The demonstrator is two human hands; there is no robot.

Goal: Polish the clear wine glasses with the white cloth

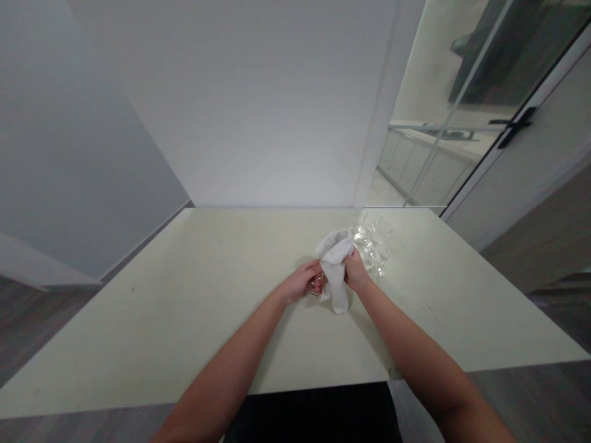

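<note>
Near the middle of the pale table, my left hand [303, 281] is closed around a small clear glass [316, 287], whose rounded end shows below the fingers. A white cloth [335, 261] hangs in folds against the glass, its lower end drooping toward the tabletop. Gripping the cloth from the right side is my right hand [355, 271], closed, with its fingertips partly behind the fabric. The cloth hides the far part of the glass. Several clear glasses [370, 249] stand close together just beyond my right hand; their outlines run into one another.
The pale table [194, 307] reaches to a white panel [258, 111] at its far edge. At the right are a glazed partition and a door with a black handle [514, 126]. A grey wall [83, 147] borders the left side.
</note>
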